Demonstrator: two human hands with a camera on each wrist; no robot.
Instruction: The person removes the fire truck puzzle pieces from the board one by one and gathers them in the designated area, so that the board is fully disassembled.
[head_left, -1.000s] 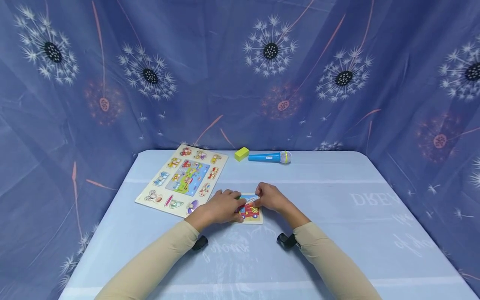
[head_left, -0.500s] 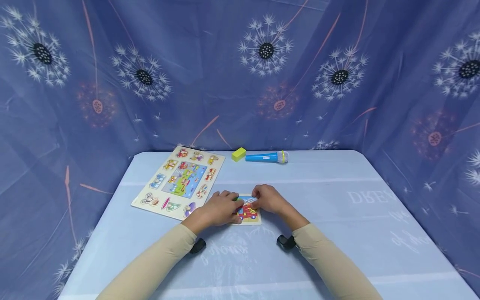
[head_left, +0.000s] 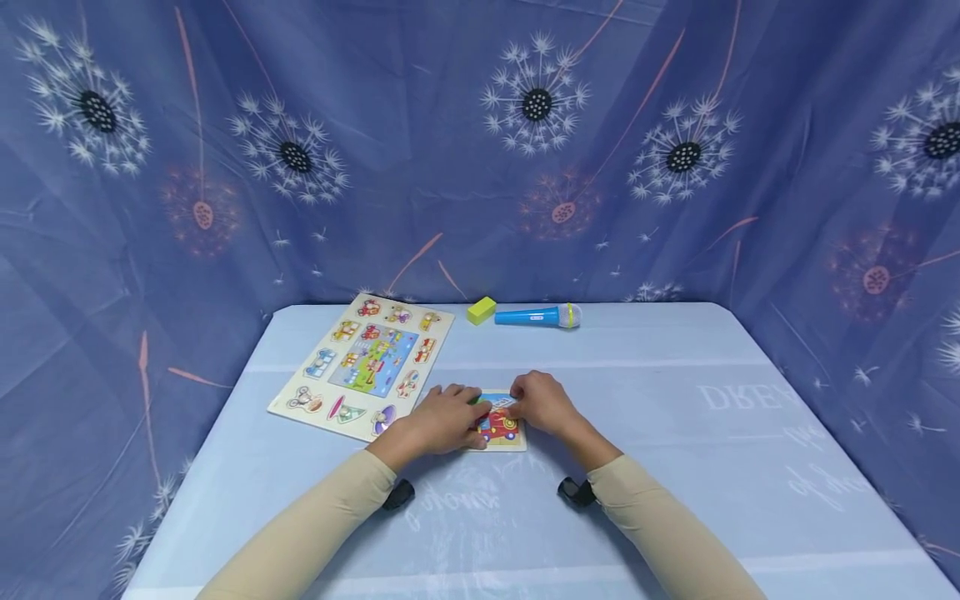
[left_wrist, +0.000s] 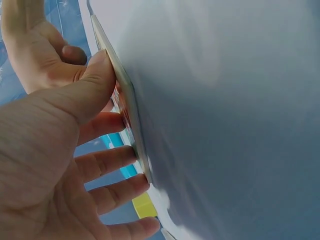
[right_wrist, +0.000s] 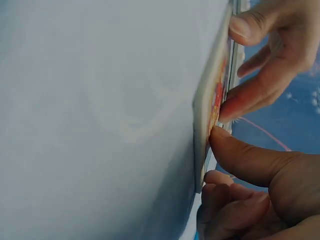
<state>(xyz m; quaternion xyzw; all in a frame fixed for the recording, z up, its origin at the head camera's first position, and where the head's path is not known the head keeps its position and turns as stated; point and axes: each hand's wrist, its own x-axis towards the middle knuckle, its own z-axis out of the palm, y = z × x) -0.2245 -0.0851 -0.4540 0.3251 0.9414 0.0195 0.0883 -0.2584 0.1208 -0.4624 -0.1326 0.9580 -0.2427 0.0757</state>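
A small flat jigsaw puzzle (head_left: 500, 428) showing a red vehicle on a pale backing board lies on the table between both hands. My left hand (head_left: 442, 419) rests on its left part, fingers spread, and covers much of that side. In the left wrist view the left thumb (left_wrist: 102, 70) presses near the board's edge. My right hand (head_left: 544, 402) holds the puzzle's right side: in the right wrist view its thumb (right_wrist: 240, 155) presses on the picture and its other fingers curl at the board's edge. The loose state of any piece under the fingers is hidden.
A larger wooden peg puzzle (head_left: 287, 398) with vehicle pieces lies to the left, partly behind the left hand. At the table's far edge are a yellow-green block (head_left: 482, 311) and a blue toy microphone (head_left: 532, 317). A patterned blue curtain (head_left: 420, 150) surrounds the table.
Both hands stay at the small puzzle with barely any shift. The whole view sways slightly as the head moves; nothing else on the table has moved.
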